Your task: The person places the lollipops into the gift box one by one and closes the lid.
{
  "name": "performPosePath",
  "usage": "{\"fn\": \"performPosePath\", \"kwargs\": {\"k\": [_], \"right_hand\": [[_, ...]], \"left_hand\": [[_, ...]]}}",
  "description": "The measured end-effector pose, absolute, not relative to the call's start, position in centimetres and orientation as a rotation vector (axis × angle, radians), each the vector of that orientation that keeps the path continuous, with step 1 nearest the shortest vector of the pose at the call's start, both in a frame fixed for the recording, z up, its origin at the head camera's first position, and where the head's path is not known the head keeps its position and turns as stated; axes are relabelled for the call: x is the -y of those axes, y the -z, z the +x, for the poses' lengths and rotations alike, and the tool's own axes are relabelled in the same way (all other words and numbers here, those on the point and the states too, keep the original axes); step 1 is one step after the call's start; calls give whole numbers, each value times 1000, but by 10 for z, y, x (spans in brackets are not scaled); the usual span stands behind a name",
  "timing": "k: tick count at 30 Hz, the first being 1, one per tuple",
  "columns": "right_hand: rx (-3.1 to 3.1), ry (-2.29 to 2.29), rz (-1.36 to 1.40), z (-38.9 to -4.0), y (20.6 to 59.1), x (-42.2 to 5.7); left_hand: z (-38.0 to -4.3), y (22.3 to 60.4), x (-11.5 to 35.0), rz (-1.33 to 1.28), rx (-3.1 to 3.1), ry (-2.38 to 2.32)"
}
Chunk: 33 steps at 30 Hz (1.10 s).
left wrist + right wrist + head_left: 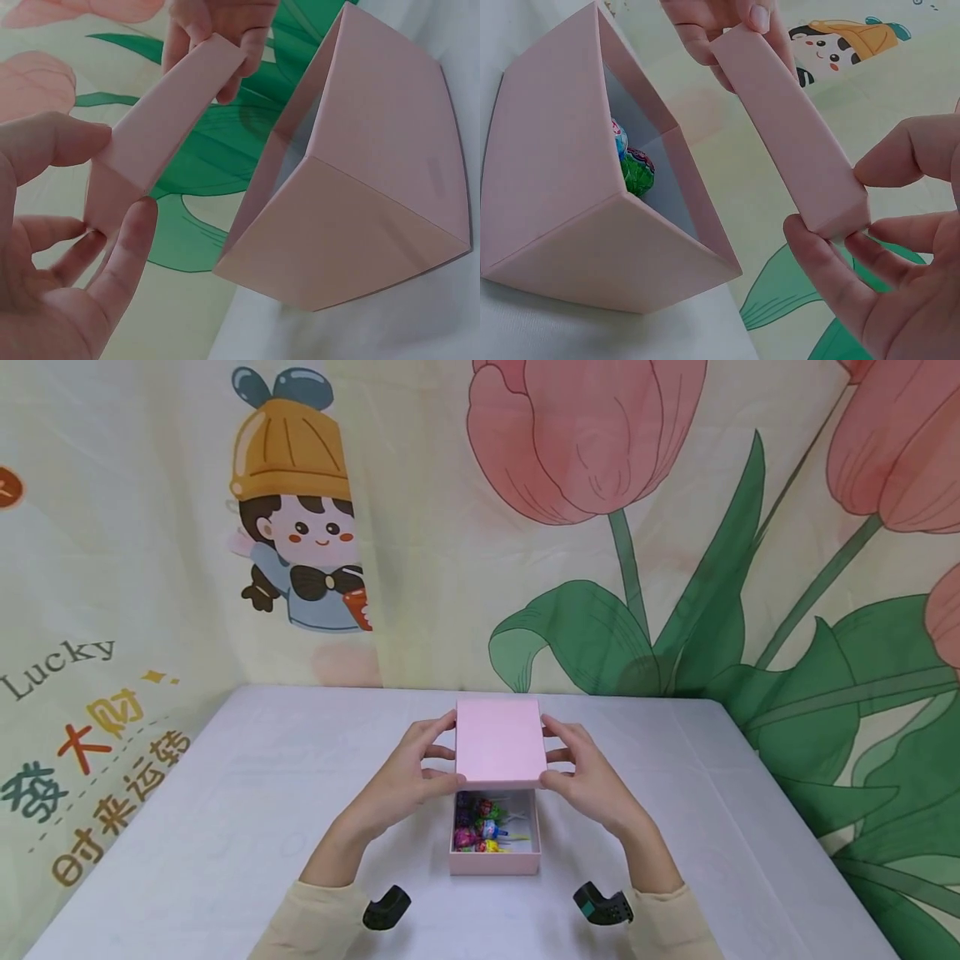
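A pink box lid point(501, 742) is held up over the far part of a pink box point(495, 863). My left hand point(411, 770) grips the lid's left side between thumb and fingers. On the opposite side my right hand point(588, 774) pinches the lid the same way. Both wrist views show the lid apart from the box, with a gap between them. Inside the box, several wrapped lollipops point(487, 828) lie mostly toward the left, their sticks pointing right. The far part of the box is hidden behind the lid in the head view.
The box stands on a table with a white cloth point(300, 777). Behind it hangs a printed backdrop point(427, 527) with tulips, a cartoon figure and lettering. A black wrist device point(387, 907) shows by the left sleeve, another point(602, 904) by the right.
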State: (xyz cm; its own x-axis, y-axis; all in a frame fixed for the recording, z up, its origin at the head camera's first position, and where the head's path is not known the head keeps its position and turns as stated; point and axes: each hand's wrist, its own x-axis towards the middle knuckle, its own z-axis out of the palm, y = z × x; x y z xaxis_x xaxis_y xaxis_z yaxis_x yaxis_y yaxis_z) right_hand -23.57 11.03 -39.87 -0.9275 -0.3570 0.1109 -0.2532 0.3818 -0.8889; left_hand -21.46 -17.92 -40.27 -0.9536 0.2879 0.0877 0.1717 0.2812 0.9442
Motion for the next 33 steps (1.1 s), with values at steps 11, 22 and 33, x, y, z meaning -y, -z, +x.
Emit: {"fn": "performPosePath", "kwargs": {"k": [11, 22, 33], "right_hand": [[-2531, 1520, -539, -232, 397, -115], [-2514, 1470, -497, -230, 395, -121], [-2524, 1460, -465, -218, 391, -121]], "left_hand": [[-210, 407, 179, 373, -2435, -1739], [-209, 403, 182, 288, -2417, -1663], [-204, 404, 184, 292, -2389, -1643]]}}
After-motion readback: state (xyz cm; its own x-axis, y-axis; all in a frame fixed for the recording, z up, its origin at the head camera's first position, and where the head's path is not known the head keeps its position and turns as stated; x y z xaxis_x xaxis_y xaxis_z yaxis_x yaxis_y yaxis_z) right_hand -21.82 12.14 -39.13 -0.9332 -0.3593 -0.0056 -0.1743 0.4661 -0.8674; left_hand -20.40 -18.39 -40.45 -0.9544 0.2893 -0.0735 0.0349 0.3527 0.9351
